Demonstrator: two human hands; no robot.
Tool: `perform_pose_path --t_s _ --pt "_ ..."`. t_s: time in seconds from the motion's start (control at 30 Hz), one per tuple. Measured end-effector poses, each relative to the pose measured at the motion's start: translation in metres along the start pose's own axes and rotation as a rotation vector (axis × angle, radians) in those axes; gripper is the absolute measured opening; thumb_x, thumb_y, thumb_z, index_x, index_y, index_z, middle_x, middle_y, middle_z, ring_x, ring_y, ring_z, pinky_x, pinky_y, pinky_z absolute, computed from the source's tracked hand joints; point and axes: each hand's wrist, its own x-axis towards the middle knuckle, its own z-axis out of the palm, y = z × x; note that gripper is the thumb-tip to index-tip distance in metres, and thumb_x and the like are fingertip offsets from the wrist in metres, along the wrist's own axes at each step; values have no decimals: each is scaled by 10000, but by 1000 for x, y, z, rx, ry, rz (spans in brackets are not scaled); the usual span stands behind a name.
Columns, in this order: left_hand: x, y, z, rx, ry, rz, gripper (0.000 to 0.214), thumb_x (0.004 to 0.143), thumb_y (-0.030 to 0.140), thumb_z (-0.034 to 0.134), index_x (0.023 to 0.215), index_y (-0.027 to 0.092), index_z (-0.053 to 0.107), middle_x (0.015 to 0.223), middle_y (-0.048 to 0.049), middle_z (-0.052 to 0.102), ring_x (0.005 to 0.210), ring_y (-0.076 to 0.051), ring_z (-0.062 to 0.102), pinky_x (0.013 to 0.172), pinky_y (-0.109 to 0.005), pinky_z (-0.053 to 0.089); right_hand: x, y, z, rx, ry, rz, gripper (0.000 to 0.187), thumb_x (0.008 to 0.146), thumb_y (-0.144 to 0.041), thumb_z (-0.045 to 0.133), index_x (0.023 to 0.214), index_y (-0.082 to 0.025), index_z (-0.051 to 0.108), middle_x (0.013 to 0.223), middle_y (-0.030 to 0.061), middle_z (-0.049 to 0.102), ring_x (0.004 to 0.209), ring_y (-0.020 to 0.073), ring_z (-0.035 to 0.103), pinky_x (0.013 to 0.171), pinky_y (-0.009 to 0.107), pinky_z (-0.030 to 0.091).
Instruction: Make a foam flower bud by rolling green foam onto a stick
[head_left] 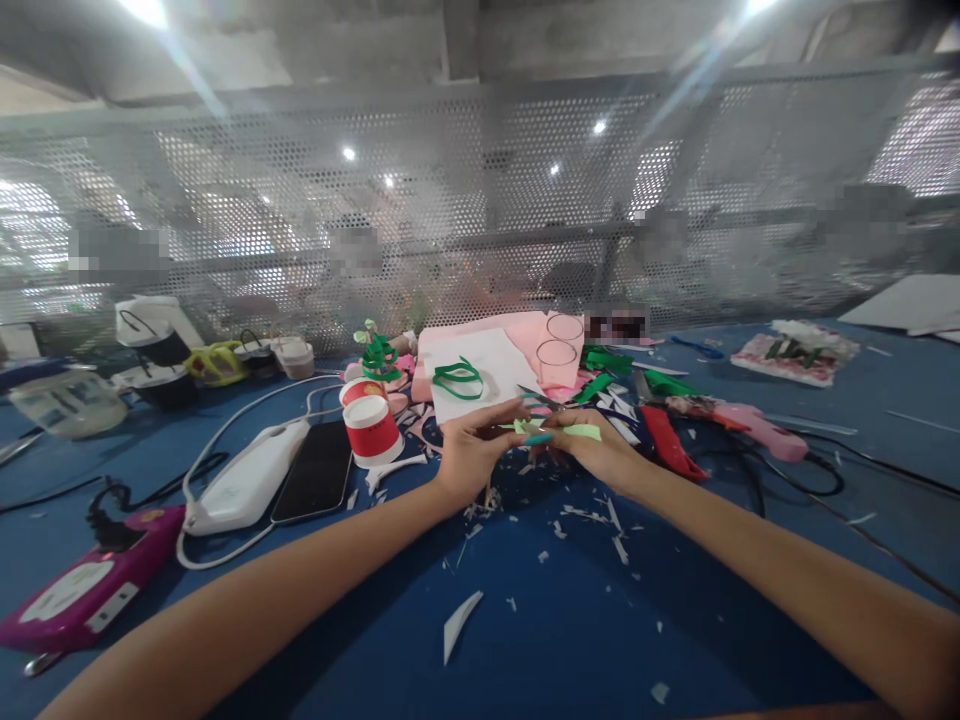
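Observation:
My left hand (pixel 474 448) is closed, its fingertips pinching a pale green paper strip (pixel 586 431) above the middle of the blue table. My right hand (pixel 606 455) meets it from the other side, fingers curled around a pair of scissors (pixel 535 395) whose dark blades point up and to the left. The scissors' handles are hidden by the fingers. Teal patches show at the fingertips; whether they are nails or part of a tool I cannot tell. Behind the hands, a loop of green ribbon (pixel 459 378) rests on a white sheet (pixel 487 350).
White paper scraps (pixel 461 625) litter the blue table (pixel 555 640). On the left are red-and-white paper cups (pixel 373 432), a phone (pixel 313 470), a white power strip (pixel 247 478) and a purple one (pixel 97 580). A pink glue gun (pixel 761 430) with its cable lies right. A perforated metal screen (pixel 450 210) stands behind.

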Motion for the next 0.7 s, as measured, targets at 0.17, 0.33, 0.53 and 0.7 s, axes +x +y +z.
perform_pose_path --t_s 0.17,0.33,0.53,0.7 --pt "0 -2 1 -57 -38 -33 381 540 177 754 914 163 684 915 -65 700 848 -217 656 790 -342 545 2 11 6 325 17 106 290 648 -431 687 781 -174 691 619 31 646 533 133 550 529 266 428" --pt "2 -3 -1 -82 -19 -79 409 534 217 763 928 149 678 934 -80 694 865 -234 650 794 -373 540 2 10 10 485 27 175 296 579 -379 752 790 -180 693 667 27 650 574 117 562 546 249 449" --pt "5 -7 -1 -147 -21 -96 420 561 211 751 968 158 665 958 -79 688 892 -226 643 800 -359 536 3 8 8 648 32 356 234 510 -263 798 692 -193 668 642 2 633 551 94 536 538 239 466" --pt "6 -10 -2 -139 -61 -98 375 576 200 741 944 170 675 973 -73 685 902 -206 640 821 -341 523 4 7 6 736 102 450 218 522 -153 782 689 -193 647 640 -8 627 586 104 563 562 250 474"
